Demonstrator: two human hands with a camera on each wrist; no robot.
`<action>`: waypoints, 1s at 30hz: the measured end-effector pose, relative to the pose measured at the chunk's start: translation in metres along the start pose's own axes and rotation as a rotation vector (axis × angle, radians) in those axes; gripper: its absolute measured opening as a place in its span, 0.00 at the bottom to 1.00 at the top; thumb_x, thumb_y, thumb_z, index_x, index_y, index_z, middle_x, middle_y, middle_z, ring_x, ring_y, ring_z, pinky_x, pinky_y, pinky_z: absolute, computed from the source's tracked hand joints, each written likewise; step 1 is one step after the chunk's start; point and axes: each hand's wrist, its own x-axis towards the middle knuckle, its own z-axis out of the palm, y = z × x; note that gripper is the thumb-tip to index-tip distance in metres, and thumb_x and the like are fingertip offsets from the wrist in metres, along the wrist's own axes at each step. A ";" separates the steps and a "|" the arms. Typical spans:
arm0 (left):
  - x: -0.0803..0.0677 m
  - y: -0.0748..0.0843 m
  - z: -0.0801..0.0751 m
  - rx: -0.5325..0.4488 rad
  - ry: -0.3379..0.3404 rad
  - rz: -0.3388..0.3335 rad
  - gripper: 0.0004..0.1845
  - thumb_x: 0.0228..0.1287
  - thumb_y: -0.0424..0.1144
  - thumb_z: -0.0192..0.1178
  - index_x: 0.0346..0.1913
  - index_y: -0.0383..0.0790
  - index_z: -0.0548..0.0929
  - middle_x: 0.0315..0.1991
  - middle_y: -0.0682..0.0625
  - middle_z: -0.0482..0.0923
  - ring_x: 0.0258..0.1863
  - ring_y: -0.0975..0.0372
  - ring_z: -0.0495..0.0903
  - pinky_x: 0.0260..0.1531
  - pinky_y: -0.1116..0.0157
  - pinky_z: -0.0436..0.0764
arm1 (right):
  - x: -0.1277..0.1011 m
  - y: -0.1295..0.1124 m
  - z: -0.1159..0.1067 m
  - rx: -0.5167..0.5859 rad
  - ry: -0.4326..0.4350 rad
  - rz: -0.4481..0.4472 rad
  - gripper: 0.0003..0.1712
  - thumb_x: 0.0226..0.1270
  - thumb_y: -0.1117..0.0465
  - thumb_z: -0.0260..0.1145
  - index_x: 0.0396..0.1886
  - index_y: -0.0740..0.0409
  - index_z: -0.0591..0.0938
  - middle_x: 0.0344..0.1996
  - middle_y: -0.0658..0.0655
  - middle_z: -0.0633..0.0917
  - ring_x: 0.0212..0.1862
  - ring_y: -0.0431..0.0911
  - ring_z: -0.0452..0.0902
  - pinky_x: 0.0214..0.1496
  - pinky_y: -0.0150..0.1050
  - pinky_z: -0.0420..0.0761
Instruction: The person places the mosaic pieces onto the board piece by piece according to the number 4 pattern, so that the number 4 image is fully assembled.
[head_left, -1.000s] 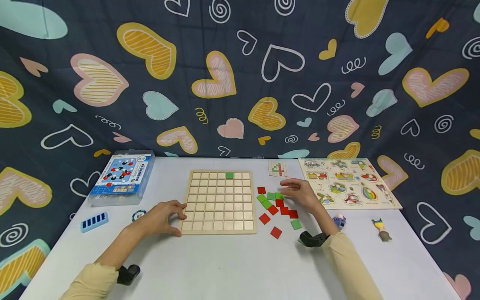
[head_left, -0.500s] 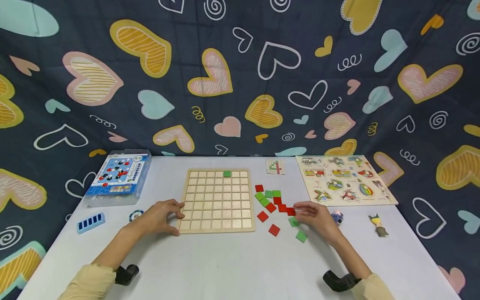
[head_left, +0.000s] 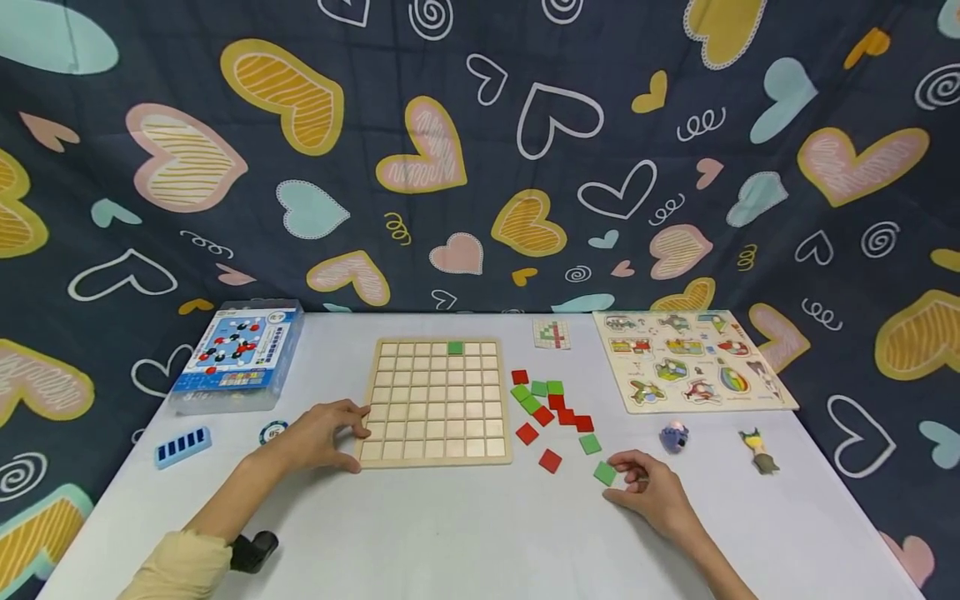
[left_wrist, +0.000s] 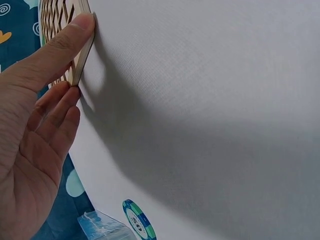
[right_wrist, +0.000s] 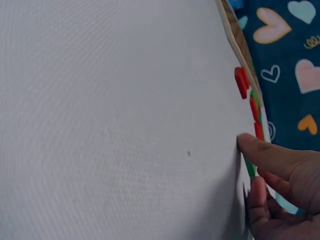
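A wooden grid board (head_left: 435, 462) lies on the white table, with one green tile (head_left: 455, 347) in its far row. My left hand (head_left: 318, 435) rests against the board's left edge; in the left wrist view its thumb (left_wrist: 82, 21) and fingers touch the rim near a corner. My right hand (head_left: 654, 492) is at a loose green tile (head_left: 604, 473), thumb and index finger spread on either side of it. That tile lies flat on the table. Several red tiles (head_left: 551, 461) and green tiles (head_left: 590, 443) are scattered between the board and this hand.
A small pattern card (head_left: 552, 334) and a picture puzzle board (head_left: 693, 400) lie at the back right. Two small figures (head_left: 674, 437) are on the right. A boxed set (head_left: 236, 354), a blue slotted block (head_left: 183, 447) and a poker chip (head_left: 273, 431) are on the left.
My right hand has moved from beside the upper tiles, down past the red ones, to the nearest green tile. The left hand stays at the board's edge.
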 end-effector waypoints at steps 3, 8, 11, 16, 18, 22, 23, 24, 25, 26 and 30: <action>-0.003 0.000 -0.002 0.012 -0.002 -0.009 0.20 0.37 0.45 0.78 0.36 0.46 0.85 0.57 0.37 0.76 0.53 0.44 0.76 0.54 0.45 0.73 | 0.001 0.000 0.007 0.011 0.024 -0.018 0.19 0.45 0.71 0.77 0.40 0.64 0.83 0.31 0.52 0.82 0.31 0.36 0.73 0.32 0.27 0.79; -0.008 0.000 -0.003 0.008 0.007 -0.001 0.19 0.37 0.47 0.78 0.36 0.47 0.85 0.56 0.38 0.77 0.53 0.44 0.76 0.54 0.45 0.73 | 0.000 0.002 0.011 0.083 0.041 -0.012 0.18 0.47 0.72 0.75 0.41 0.64 0.84 0.34 0.55 0.86 0.32 0.36 0.77 0.34 0.28 0.81; -0.009 0.001 -0.002 0.001 0.010 0.014 0.20 0.38 0.47 0.77 0.37 0.46 0.85 0.56 0.37 0.77 0.53 0.43 0.76 0.53 0.44 0.73 | -0.001 0.005 0.011 0.175 0.054 -0.023 0.19 0.50 0.73 0.73 0.45 0.66 0.83 0.37 0.59 0.87 0.35 0.37 0.80 0.37 0.28 0.82; -0.012 0.000 -0.001 0.016 -0.004 0.010 0.21 0.38 0.48 0.77 0.37 0.45 0.85 0.55 0.37 0.77 0.53 0.43 0.76 0.53 0.45 0.74 | 0.000 0.010 0.013 0.331 0.025 -0.063 0.21 0.54 0.75 0.69 0.50 0.74 0.79 0.43 0.67 0.85 0.39 0.39 0.83 0.42 0.28 0.82; -0.012 -0.001 -0.002 0.020 -0.004 0.011 0.21 0.38 0.48 0.78 0.37 0.45 0.85 0.55 0.38 0.77 0.53 0.44 0.76 0.53 0.45 0.74 | 0.001 0.010 0.014 0.377 0.018 -0.066 0.22 0.54 0.77 0.68 0.51 0.76 0.77 0.45 0.69 0.83 0.40 0.40 0.83 0.43 0.29 0.82; -0.008 -0.001 -0.003 0.012 -0.002 0.016 0.20 0.37 0.47 0.78 0.37 0.46 0.85 0.54 0.39 0.78 0.53 0.44 0.76 0.53 0.45 0.73 | 0.008 0.006 0.015 0.416 0.009 -0.061 0.23 0.55 0.78 0.67 0.52 0.77 0.76 0.46 0.71 0.82 0.41 0.40 0.84 0.44 0.29 0.82; -0.007 0.000 -0.003 0.008 -0.002 0.018 0.20 0.37 0.47 0.78 0.36 0.46 0.85 0.54 0.39 0.78 0.53 0.44 0.75 0.53 0.45 0.73 | 0.010 0.005 0.015 0.422 0.003 -0.061 0.22 0.55 0.78 0.67 0.52 0.77 0.76 0.46 0.71 0.82 0.41 0.40 0.84 0.45 0.29 0.82; -0.005 0.000 -0.002 0.006 -0.002 0.021 0.20 0.37 0.47 0.78 0.36 0.46 0.85 0.54 0.39 0.78 0.53 0.44 0.75 0.53 0.45 0.73 | 0.013 0.003 0.015 0.429 -0.006 -0.062 0.22 0.55 0.78 0.67 0.52 0.77 0.76 0.46 0.72 0.82 0.41 0.40 0.84 0.45 0.29 0.82; -0.004 0.000 -0.002 0.005 -0.001 0.026 0.20 0.37 0.47 0.78 0.36 0.46 0.85 0.54 0.40 0.78 0.53 0.44 0.75 0.54 0.45 0.73 | 0.016 0.001 0.015 0.435 -0.014 -0.065 0.22 0.55 0.78 0.67 0.52 0.77 0.76 0.46 0.72 0.82 0.41 0.40 0.84 0.45 0.29 0.82; -0.003 0.000 -0.002 0.003 0.000 0.033 0.20 0.37 0.47 0.78 0.36 0.46 0.85 0.53 0.40 0.78 0.53 0.44 0.76 0.54 0.46 0.74 | 0.019 0.000 0.016 0.442 -0.023 -0.068 0.22 0.55 0.78 0.67 0.52 0.77 0.76 0.46 0.72 0.82 0.41 0.40 0.84 0.45 0.30 0.82; 0.001 -0.001 0.000 0.005 0.009 0.046 0.20 0.37 0.46 0.78 0.35 0.46 0.85 0.53 0.40 0.78 0.53 0.45 0.76 0.53 0.47 0.74 | 0.035 -0.009 0.021 0.466 -0.059 -0.081 0.23 0.56 0.77 0.67 0.52 0.78 0.76 0.47 0.72 0.82 0.42 0.39 0.83 0.46 0.30 0.82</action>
